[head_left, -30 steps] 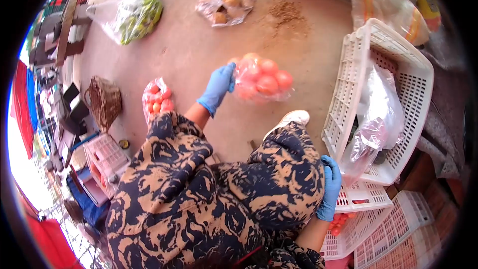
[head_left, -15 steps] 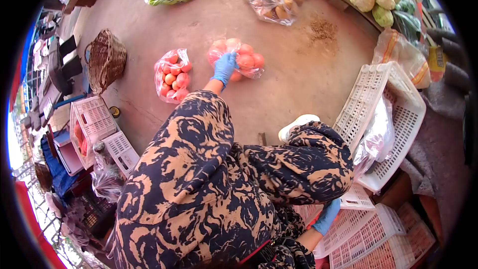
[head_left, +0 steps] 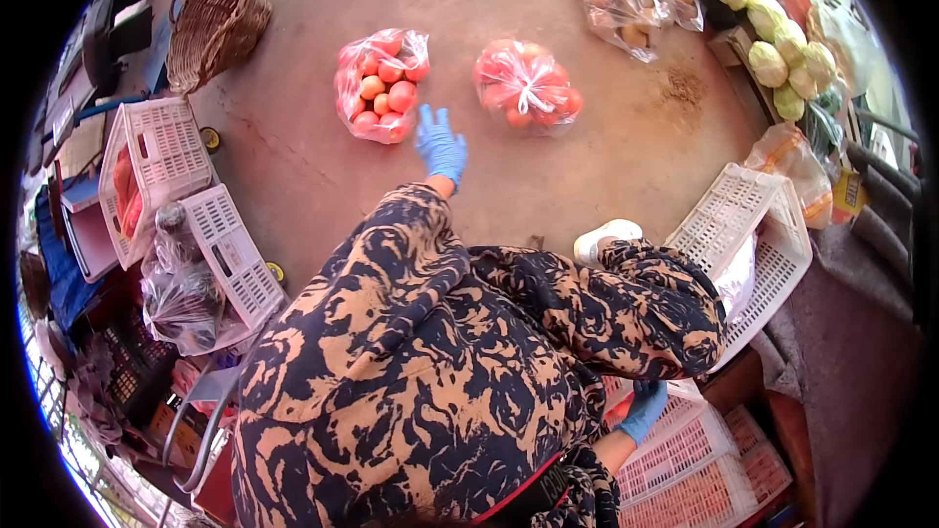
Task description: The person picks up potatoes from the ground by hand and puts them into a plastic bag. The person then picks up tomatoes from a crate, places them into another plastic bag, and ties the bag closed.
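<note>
My left hand (head_left: 441, 147), in a blue glove, reaches over the floor with its fingers spread and nothing in them. Just beyond its fingertips lies a clear plastic bag of tomatoes (head_left: 383, 86), its fruit plainly visible. To the right of the hand, a second bag of tomatoes (head_left: 528, 88) rests on the floor, its top gathered in a white twist. My right hand (head_left: 643, 413), also blue-gloved, is low beside my knee, above white crates (head_left: 685, 450) with something red in them. Its fingers are mostly hidden from view.
A wicker basket (head_left: 217, 24) stands at upper left, above white crates (head_left: 168, 152). Another bag of produce (head_left: 636, 5) lies at the far right, near cabbages (head_left: 773, 24). A tilted white crate (head_left: 729, 225) stands right of my shoe (head_left: 606, 240).
My left hand has let go of the right-hand bag of tomatoes and moved toward the left-hand bag, opening its fingers. The view has shifted; my right hand stays low by the crates.
</note>
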A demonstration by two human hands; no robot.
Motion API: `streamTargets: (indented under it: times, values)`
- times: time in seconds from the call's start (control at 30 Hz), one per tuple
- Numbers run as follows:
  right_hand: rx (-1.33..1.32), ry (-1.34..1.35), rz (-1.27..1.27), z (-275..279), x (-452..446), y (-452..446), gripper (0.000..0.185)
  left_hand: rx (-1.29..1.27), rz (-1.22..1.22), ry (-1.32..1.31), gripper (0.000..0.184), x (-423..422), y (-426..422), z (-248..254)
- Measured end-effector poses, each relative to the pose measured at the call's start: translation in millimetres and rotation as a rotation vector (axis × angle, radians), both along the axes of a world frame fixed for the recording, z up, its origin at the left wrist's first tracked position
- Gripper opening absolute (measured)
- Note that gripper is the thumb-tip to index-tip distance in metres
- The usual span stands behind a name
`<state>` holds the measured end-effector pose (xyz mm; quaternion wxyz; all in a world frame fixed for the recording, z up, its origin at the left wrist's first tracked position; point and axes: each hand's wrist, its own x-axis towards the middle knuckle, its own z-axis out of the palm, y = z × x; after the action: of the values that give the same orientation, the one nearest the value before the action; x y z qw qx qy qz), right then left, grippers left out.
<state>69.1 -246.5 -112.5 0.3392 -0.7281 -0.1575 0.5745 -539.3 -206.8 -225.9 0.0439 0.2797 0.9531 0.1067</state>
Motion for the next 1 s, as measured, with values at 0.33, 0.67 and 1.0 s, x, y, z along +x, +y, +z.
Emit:
streamTargets:
  times: [0.33, 0.67, 1.0]
  values:
    - [-0.094, -0.093, 0.061, 5.8, 32.2, 4.8, 0.044, -0.246, -0.312, 0.015, 0.031, -124.0, -22.8, -3.5]
    - [-0.182, -0.279, 0.021, 69.2, 47.3, -26.0, 0.051, -0.403, -0.152, -0.224, 0.043, -204.2, 46.2, -38.8]
    - [-0.339, -0.352, 0.006, 78.6, 88.7, -38.9, 0.051, -0.588, -0.218, -0.212, 0.031, -216.5, 35.7, -24.2]
